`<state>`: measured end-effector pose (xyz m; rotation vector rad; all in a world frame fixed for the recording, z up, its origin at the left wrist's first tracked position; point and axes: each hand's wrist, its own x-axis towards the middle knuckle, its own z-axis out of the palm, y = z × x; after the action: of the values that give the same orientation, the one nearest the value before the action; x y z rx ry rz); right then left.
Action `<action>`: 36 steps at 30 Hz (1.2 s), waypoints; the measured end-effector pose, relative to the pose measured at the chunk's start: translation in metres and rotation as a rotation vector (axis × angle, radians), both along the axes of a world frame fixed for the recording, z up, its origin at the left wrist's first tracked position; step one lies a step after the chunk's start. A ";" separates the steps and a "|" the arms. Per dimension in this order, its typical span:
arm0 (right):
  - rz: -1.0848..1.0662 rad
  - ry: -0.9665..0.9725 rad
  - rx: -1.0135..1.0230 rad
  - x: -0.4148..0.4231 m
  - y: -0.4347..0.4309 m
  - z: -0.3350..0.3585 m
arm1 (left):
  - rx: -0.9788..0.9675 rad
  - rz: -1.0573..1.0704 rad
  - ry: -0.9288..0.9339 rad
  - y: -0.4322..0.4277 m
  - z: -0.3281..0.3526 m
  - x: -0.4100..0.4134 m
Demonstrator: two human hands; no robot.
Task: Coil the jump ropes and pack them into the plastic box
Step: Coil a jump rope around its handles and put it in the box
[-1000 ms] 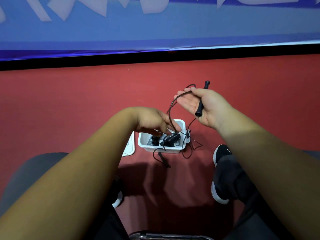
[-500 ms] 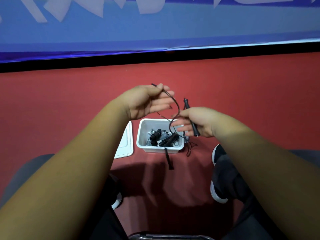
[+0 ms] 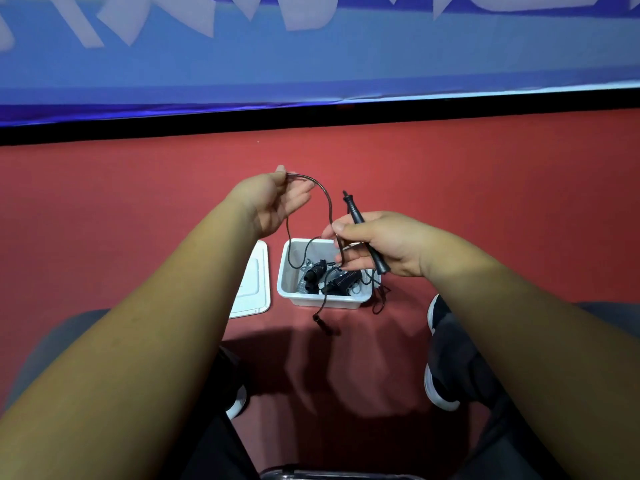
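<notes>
Lid [image 3: 251,282] beside plastic box [image 3: 304,300], shoe [image 3: 450,341] at right, left hand [image 3: 277,202] pinching rope [image 3: 327,199], right hand [image 3: 384,244] gripping handle [image 3: 355,213].

Left hand [image 3: 277,202] pinches the black jump rope cord [image 3: 325,197]; right hand [image 3: 381,242] grips its handle [image 3: 363,233] above the white plastic box [image 3: 287,289].

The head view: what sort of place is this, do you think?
Probably an indoor sports hall or gym: a red floor, a long blue banner with large white shapes along the wall, and a jump rope held over a white plastic box on the floor.
</notes>
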<state>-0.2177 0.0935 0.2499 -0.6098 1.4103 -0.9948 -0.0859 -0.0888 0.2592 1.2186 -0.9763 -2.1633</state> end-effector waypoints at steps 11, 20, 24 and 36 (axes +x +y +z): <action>-0.721 -0.329 -0.119 -0.021 -0.007 0.018 | -0.130 -1.040 -0.500 0.049 -0.001 -0.004; -0.792 -0.267 -0.029 -0.030 -0.004 0.011 | -0.163 -1.045 -0.237 0.049 0.009 0.005; -0.371 0.017 0.175 -0.028 -0.002 0.003 | -0.047 -0.664 -0.042 0.043 0.017 -0.002; 0.081 -0.320 0.108 -0.006 0.009 0.016 | 0.106 0.038 0.047 0.007 0.004 0.003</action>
<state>-0.2235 0.1025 0.2658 -0.4038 1.1391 -0.9011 -0.0831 -0.0814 0.2631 1.2191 -0.8219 -2.2278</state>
